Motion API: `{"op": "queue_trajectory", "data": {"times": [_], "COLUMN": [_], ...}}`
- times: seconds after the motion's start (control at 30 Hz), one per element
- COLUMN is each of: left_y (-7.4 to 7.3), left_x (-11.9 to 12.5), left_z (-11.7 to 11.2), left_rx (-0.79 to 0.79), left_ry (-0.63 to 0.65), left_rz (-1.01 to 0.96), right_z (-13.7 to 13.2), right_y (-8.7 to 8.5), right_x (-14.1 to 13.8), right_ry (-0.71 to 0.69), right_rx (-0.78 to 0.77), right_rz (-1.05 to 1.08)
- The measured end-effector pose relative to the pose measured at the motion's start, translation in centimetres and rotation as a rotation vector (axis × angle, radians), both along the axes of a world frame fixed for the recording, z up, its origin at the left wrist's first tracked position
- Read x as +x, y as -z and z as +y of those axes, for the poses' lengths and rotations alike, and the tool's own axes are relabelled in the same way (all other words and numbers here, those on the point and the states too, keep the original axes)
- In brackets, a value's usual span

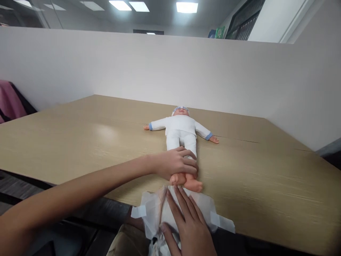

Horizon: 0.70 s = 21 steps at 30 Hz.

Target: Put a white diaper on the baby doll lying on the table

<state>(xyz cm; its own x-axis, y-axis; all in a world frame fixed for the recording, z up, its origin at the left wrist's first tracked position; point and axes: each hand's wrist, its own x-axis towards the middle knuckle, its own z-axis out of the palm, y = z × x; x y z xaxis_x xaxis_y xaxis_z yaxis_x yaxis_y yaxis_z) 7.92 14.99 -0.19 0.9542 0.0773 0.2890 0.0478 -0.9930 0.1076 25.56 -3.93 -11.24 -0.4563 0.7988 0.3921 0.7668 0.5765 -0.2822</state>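
A baby doll (181,123) in a white outfit with blue cuffs lies on its back on the table, arms spread and feet towards me. My left hand (177,163) reaches in from the left and is wrapped round the doll's lower legs, just above its bare feet. A white diaper (211,209), spread with its tape tabs out to both sides, hangs over the table's near edge just below the feet. My right hand (190,224) lies on the diaper with its fingers stretched out flat and pointing towards the doll. The palm hides part of the diaper.
The wide wooden table (266,185) has a seam across it behind the doll. A low white partition (133,67) stands along its far side. At the far left is a pink cloth (10,101) on something dark. My knee (128,241) shows below the edge.
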Motion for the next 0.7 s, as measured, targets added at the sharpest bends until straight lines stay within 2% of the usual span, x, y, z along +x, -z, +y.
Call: {"op": "queue_trajectory", "data": {"times": [0.07, 0.17, 0.27, 0.33, 0.47, 0.7], "left_y": [-1.7, -4.9, -8.0, -9.5, -11.1, -11.8], "left_x": [-0.1, -0.1, -0.1, 0.0, 0.0, -0.1], "left_z": [0.3, 1.0, 1.8, 2.3, 3.3, 4.0], "left_rx": [-0.099, -0.258, -0.346, -0.379, -0.417, -0.454], "left_ry": [0.002, -0.019, -0.114, -0.163, -0.187, -0.262], "left_rz": [-0.040, -0.126, -0.174, -0.192, -0.253, -0.336], "right_z": [1.1, 3.3, 5.6, 7.2, 10.5, 19.0], "right_y": [-0.4, -1.4, -2.5, -3.0, -3.6, -4.0], "right_x": [0.3, 0.4, 0.2, -0.1, -0.7, -1.5], "right_ry": [-0.016, -0.023, -0.015, -0.014, -0.010, 0.044], "right_rx": [-0.012, -0.075, -0.144, -0.184, -0.227, -0.136], "right_rz": [-0.007, -0.009, -0.007, -0.023, -0.082, -0.112]}}
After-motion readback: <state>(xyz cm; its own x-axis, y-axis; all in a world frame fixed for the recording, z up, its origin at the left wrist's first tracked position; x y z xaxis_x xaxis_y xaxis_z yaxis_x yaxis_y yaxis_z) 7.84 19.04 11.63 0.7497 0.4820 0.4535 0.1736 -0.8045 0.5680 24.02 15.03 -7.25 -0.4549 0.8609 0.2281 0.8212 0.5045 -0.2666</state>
